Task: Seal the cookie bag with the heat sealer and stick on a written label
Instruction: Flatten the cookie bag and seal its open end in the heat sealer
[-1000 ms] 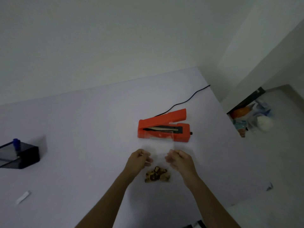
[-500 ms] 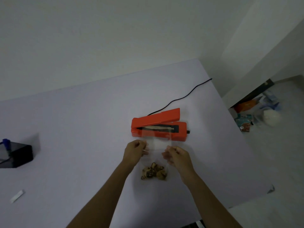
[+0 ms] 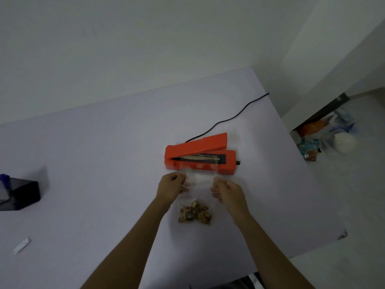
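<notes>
A clear cookie bag [image 3: 199,180] lies on the table with brown cookies [image 3: 194,214] bunched at its near end. My left hand [image 3: 171,187] pinches the bag's left edge and my right hand [image 3: 226,191] pinches its right edge. The bag's open top rests across the front of the orange heat sealer [image 3: 200,156], whose upper arm stands raised over the dark sealing strip. A small white label strip [image 3: 21,245] lies near the table's left front.
A black cord [image 3: 229,119] runs from the sealer to the table's far right edge. A black holder [image 3: 23,193] with a blue-capped pen [image 3: 5,180] stands at the left. Clutter lies on the floor at the right, past the table edge [image 3: 302,163].
Both hands have slid the bag forward, so its top now lies over the sealer's lower jaw. The camera view has shifted slightly.
</notes>
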Available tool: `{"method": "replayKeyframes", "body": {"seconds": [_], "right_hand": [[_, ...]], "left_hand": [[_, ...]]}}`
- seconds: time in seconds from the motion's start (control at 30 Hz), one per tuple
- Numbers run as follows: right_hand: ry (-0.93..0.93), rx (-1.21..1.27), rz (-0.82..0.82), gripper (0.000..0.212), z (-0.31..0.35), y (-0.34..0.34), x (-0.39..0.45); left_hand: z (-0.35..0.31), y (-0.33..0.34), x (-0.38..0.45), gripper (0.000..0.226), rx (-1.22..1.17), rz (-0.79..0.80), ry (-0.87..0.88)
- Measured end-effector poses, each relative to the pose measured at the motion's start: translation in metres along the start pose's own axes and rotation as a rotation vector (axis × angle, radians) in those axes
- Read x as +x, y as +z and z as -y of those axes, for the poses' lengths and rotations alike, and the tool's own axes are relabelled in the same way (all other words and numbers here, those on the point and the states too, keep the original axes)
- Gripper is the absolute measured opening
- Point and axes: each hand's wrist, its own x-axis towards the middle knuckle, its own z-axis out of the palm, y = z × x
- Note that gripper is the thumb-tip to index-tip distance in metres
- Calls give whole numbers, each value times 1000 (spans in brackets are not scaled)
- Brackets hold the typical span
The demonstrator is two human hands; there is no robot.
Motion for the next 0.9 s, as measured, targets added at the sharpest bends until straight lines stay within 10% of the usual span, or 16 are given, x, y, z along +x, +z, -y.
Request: {"method": "replayKeyframes", "body": {"seconds": [0.17,0.33,0.9], "right_hand": [[-502,-177,-511,30,30,-14,-11],[-748,-143,-361,43,82,-19,-13],[-526,-278,-377,27,55,-30,22]], "left_hand": [[3,0,1,25,-22,-4,-9],[4,0,3,23,-30,-9,-16],[7,-1,8,26,-17,-21,-1]]}}
